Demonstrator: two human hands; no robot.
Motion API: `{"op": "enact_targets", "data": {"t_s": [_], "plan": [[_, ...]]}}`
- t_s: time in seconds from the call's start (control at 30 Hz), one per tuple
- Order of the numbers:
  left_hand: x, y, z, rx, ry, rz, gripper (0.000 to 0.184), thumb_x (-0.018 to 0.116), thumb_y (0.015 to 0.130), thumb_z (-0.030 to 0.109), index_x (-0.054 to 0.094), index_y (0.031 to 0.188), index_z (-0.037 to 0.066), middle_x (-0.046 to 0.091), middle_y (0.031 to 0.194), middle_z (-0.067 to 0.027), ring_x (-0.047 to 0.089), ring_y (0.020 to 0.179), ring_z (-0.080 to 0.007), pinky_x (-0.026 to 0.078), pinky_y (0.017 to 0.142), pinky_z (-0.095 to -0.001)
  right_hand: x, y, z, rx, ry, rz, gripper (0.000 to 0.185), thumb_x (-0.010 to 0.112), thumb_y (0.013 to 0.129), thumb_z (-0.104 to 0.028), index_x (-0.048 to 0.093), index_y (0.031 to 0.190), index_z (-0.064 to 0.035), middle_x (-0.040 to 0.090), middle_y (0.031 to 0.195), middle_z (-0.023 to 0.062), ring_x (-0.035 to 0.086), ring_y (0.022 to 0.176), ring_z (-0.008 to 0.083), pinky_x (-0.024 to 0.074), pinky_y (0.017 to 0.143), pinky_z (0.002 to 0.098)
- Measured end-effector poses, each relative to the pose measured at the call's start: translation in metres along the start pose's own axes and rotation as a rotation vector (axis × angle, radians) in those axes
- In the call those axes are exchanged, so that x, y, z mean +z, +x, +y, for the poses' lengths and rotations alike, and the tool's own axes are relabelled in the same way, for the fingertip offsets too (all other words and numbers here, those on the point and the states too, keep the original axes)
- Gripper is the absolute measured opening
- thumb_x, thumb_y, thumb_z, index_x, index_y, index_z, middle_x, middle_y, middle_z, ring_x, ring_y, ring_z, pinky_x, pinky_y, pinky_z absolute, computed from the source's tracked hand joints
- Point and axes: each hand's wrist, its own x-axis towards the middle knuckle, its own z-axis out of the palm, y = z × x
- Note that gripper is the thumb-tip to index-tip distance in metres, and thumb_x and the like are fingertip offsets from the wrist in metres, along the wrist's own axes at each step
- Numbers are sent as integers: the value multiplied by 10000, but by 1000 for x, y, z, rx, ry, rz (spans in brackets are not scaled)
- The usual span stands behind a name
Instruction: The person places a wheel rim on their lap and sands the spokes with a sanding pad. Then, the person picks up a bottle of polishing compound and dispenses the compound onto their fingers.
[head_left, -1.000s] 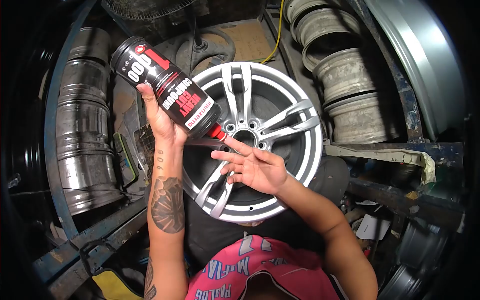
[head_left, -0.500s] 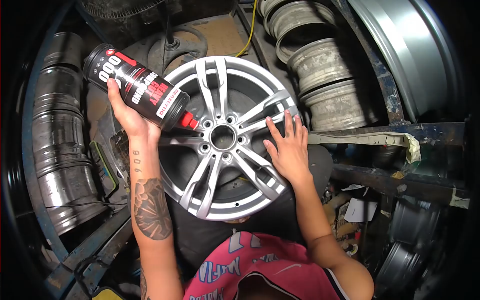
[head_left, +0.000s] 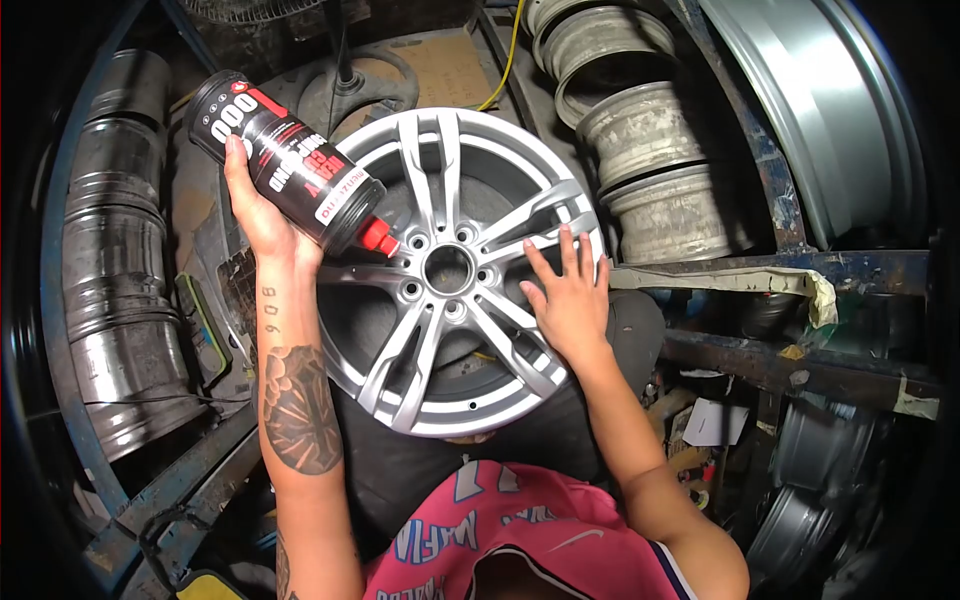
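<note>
My left hand [head_left: 262,215] is wrapped round a black bottle of heavy cut compound [head_left: 290,160] with a red nozzle. The bottle tilts down to the right, its nozzle over the left part of a silver alloy wheel [head_left: 425,385]. Whether any compound is coming out, I cannot tell. The wheel lies face up in front of me, its spokes and centre hole showing. My right hand [head_left: 572,305] rests with fingers spread on the wheel's right side, across a spoke near the rim.
Shiny wheel barrels [head_left: 120,260] are stacked along the left. Worn rims [head_left: 655,130] and a large silver rim [head_left: 800,110] stand at the upper right. A blue metal frame [head_left: 850,280] runs along the right side. A yellow cable [head_left: 508,60] hangs behind the wheel.
The bottle has shifted slightly right and tilted a little more steeply downward. My right hand has moved slightly left and stays spread on the wheel.
</note>
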Motion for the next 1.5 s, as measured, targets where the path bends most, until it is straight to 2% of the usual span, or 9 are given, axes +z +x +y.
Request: {"op": "enact_targets", "data": {"t_s": [0.5,0.63,0.77,0.8,0.87,0.93,1.17,1.3,1.5], "plan": [[2,-1,6,15,44,9,534,587,1051,547,646,1241,51,747,1066,-112,759,936,-248,649,862,-427,-8,-3,12,-23,-39,-26,575,634,1023,-494,540,1572,-349,372,1695,204,327,1560,455,260,1244,647],[3,0,3,46,83,31,528,601,1048,538,637,1268,59,744,1076,-96,758,938,-236,649,865,-422,-23,9,35,93,42,58,582,640,1031,-473,553,1573,-279,332,1705,247,302,1554,492,270,1233,642],[5,-2,-1,16,131,-11,535,627,1038,541,621,1285,67,736,1072,-94,759,926,-225,658,852,-413,-50,35,8,-182,526,167,578,722,1001,-313,589,1525,-107,516,1560,306,468,1453,486,381,1205,513],[5,-2,-3,8,153,3,532,632,1037,539,620,1285,69,735,1073,-92,759,927,-220,659,852,-410,-47,39,-6,-256,703,123,562,720,1011,-266,586,1525,-84,625,1463,264,619,1308,395,465,1135,449],[7,-3,-6,0,202,37,527,642,1033,534,618,1286,72,733,1073,-88,759,928,-212,660,853,-404,-32,45,-33,-234,1447,-295,587,698,1036,-244,533,1567,-55,706,1350,208,693,1148,254,514,1052,364],[3,-3,-9,-1,230,18,533,654,1025,550,617,1282,85,729,1072,-77,756,929,-197,659,854,-386,-14,49,-53,-190,1888,-632,646,677,1054,-216,438,1627,-40,740,1267,165,693,1042,152,525,987,294],[7,-7,-15,-9,173,-23,587,630,1040,594,602,1310,74,727,1073,-77,759,924,-203,664,838,-389,8,29,-60,-242,2283,-1035,923,608,1049,-378,79,1718,-26,556,1488,369,686,1213,390,483,1114,488],[3,-8,-17,-14,167,-27,605,628,1044,590,606,1317,51,742,1109,-115,769,952,-238,670,860,-440,15,29,-71,-323,2512,-1154,960,597,1050,-410,8,1731,-79,432,1591,394,623,1312,429,450,1144,528],[2,-10,-21,-26,160,-31,565,642,1050,550,585,1327,60,726,1080,-86,765,924,-200,679,818,-376,17,25,-76,-299,2674,-1276,1034,631,1020,-452,-39,1731,-114,425,1602,383,611,1323,450,421,1166,565]]}}
